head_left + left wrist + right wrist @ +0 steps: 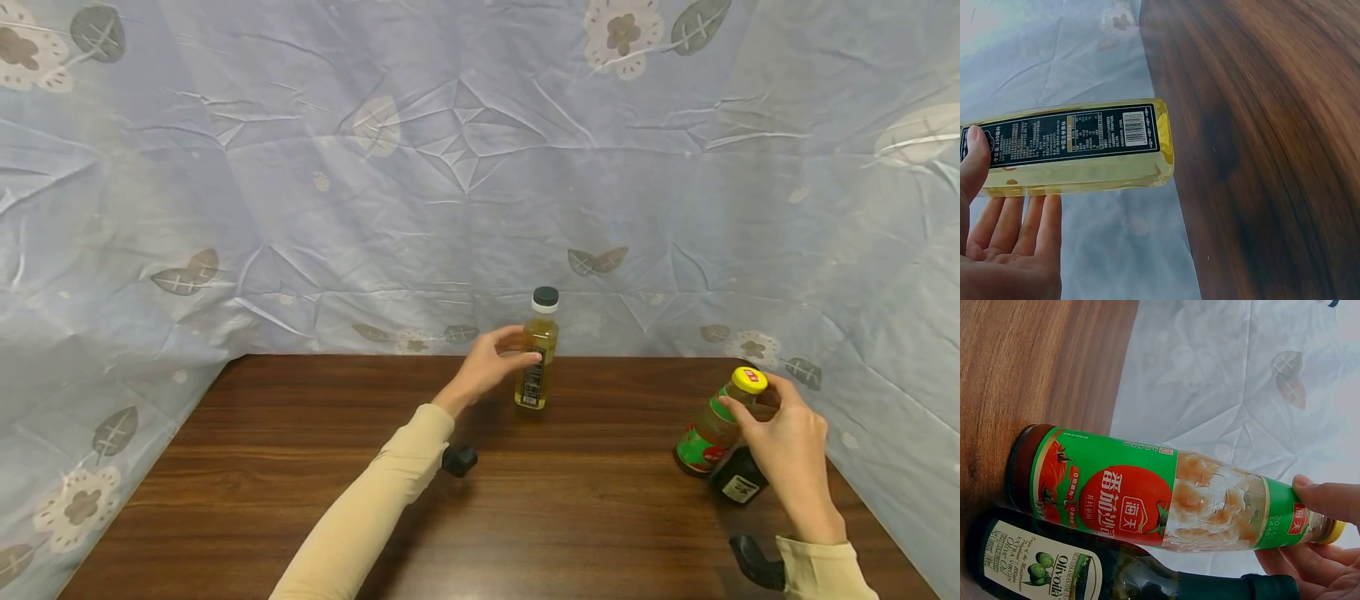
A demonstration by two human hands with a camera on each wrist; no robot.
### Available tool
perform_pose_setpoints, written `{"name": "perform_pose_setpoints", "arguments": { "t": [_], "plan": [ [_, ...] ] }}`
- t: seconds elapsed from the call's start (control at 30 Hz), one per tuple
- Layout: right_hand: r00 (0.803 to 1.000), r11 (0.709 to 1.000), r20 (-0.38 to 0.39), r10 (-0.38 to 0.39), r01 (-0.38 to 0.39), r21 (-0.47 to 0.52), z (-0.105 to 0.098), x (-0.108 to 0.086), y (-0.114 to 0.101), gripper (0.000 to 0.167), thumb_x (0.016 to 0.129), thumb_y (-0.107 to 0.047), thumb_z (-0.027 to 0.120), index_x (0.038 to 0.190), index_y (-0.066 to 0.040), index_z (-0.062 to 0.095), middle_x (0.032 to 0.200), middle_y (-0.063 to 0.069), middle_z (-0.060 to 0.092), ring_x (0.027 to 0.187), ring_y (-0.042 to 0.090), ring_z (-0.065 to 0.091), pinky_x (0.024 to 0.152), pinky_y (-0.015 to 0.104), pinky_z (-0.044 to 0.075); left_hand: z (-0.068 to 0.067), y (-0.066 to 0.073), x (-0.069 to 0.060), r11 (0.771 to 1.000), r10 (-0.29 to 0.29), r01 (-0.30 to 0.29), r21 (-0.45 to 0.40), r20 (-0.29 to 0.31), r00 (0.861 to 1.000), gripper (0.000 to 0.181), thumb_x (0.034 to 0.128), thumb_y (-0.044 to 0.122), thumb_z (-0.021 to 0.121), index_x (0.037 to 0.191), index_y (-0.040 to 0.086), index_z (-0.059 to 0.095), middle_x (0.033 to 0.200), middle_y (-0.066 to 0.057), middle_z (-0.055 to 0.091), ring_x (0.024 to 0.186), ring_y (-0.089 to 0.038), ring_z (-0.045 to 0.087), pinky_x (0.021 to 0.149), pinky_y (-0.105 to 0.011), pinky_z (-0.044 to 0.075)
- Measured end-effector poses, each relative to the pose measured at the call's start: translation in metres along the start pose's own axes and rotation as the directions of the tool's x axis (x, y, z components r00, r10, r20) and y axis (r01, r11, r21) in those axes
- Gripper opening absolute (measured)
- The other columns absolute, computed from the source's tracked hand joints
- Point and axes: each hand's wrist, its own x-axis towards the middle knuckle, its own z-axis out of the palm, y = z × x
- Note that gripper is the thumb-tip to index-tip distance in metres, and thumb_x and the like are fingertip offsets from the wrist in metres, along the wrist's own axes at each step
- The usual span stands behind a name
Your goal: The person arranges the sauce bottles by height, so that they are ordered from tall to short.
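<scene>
My left hand (487,367) grips a clear bottle of yellow liquid (550,343) with a dark cap, thumb on its black label, near the table's back edge. In the left wrist view the thumb lies on the label of this bottle (1079,178) and the fingers are behind it. My right hand (795,442) pinches the neck of a ketchup bottle (708,433) with a yellow cap and green label. Right beside that, a dark olive oil bottle (738,477) stands partly hidden by the right hand; its label (1041,562) shows in the right wrist view.
The brown wooden table (285,467) reaches back to a pale, flower-printed cloth (300,208), which also hangs at both sides. A black strap-like piece (459,460) is by the left wrist, another (756,565) by the right.
</scene>
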Motion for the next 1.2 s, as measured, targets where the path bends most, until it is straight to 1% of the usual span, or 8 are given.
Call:
{"name": "perform_pose_setpoints", "arguments": {
  "t": [0.13,0.33,0.43,0.53,0.73,0.9,1.07,1.2],
  "plan": [
    [1.0,1.0,-0.006,-0.006,0.006,-0.004,0.0,0.001,0.0,0.052,0.078,-0.001,0.082,0.12,0.014,0.056,0.096,0.036,0.064,0.061,0.045,0.058,0.072,0.059,0.039,-0.01,-0.002,-0.005,1.0,0.0,0.0,0.003,-0.021,1.0,0.055,0.0884,0.022,0.076,0.137,0.008,0.056,0.131,-0.009,0.061,0.122,-0.027,0.056,0.099,-0.039,0.05],
    [1.0,1.0,-0.007,-0.013,0.013,-0.018,0.0,0.002,-0.001,0.052,0.077,-0.002,0.083,0.119,0.013,0.057,0.095,0.035,0.065,0.045,0.02,0.052,0.065,0.053,0.042,-0.026,-0.006,-0.013,1.0,0.004,-0.005,-0.009,-0.056,0.998,0.052,0.0891,0.019,0.076,0.136,0.008,0.057,0.129,-0.009,0.061,0.122,-0.027,0.056,0.098,-0.041,0.051],
    [1.0,1.0,0.003,-0.011,0.011,-0.022,0.0,0.002,0.0,0.052,0.077,-0.002,0.082,0.12,0.013,0.056,0.095,0.035,0.065,0.044,0.016,0.051,0.064,0.054,0.042,-0.033,-0.007,-0.019,1.0,-0.007,0.006,-0.008,-0.069,0.998,0.052,0.0895,0.02,0.075,0.137,0.009,0.056,0.13,-0.008,0.061,0.122,-0.026,0.055,0.098,-0.041,0.05],
    [1.0,1.0,0.01,-0.01,0.01,-0.022,-0.001,0.002,-0.001,0.053,0.078,-0.002,0.082,0.121,0.014,0.056,0.095,0.036,0.065,0.044,0.019,0.051,0.065,0.055,0.042,-0.041,-0.008,-0.026,1.0,-0.023,0.023,-0.005,-0.085,0.996,0.056,0.089,0.019,0.076,0.139,0.007,0.054,0.132,-0.01,0.06,0.123,-0.027,0.055,0.1,-0.042,0.049],
    [1.0,1.0,0.009,0.001,-0.001,-0.013,0.0,0.001,-0.001,0.052,0.079,-0.002,0.081,0.121,0.014,0.056,0.096,0.037,0.064,0.051,0.036,0.055,0.072,0.059,0.039,-0.056,-0.013,-0.037,0.999,-0.037,0.037,-0.002,-0.098,0.994,0.059,0.0889,0.022,0.076,0.141,0.006,0.052,0.134,-0.012,0.058,0.124,-0.03,0.054,0.103,-0.043,0.047],
    [1.0,1.0,0.007,0.001,-0.001,-0.016,0.0,0.002,-0.001,0.052,0.078,-0.001,0.081,0.121,0.014,0.056,0.096,0.037,0.064,0.048,0.032,0.055,0.073,0.06,0.041,-0.067,-0.015,-0.046,0.998,-0.061,0.065,0.022,-0.128,0.99,0.064,0.0886,0.027,0.076,0.143,0.007,0.049,0.138,-0.012,0.055,0.126,-0.03,0.052,0.104,-0.044,0.046],
    [1.0,1.0,0.011,-0.001,0.001,-0.015,0.0,0.001,-0.001,0.053,0.078,-0.001,0.081,0.121,0.015,0.055,0.096,0.038,0.064,0.051,0.037,0.056,0.073,0.061,0.041,-0.077,-0.016,-0.055,0.997,-0.065,0.07,0.031,-0.155,0.986,0.067,0.088,0.027,0.077,0.144,0.005,0.047,0.139,-0.015,0.054,0.126,-0.032,0.052,0.103,-0.045,0.046],
    [1.0,1.0,0.011,-0.008,0.008,-0.017,-0.001,0.001,-0.001,0.052,0.079,-0.001,0.081,0.121,0.015,0.055,0.096,0.038,0.064,0.054,0.041,0.057,0.07,0.059,0.041,-0.083,-0.003,-0.068,0.997,-0.066,0.071,0.026,-0.151,0.986,0.062,0.0906,0.021,0.074,0.143,0.002,0.047,0.138,-0.019,0.053,0.126,-0.036,0.052,0.103,-0.047,0.046]
  ]
}}
